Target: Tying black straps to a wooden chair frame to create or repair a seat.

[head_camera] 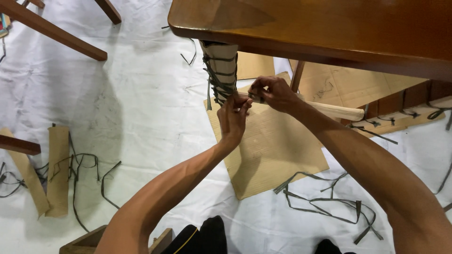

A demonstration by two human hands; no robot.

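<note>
Under the brown wooden bench (329,28), a bench leg (221,70) stands wrapped in cardboard and laced with dark green straps (217,80). The left hand (232,120) pinches a strap end just beside the leg, fingers narrow. The right hand (273,94) is closed on something small right of the leg; I cannot tell what. More loose straps (325,202) lie on the white floor sheet (141,117) below a flat cardboard piece (273,150).
</note>
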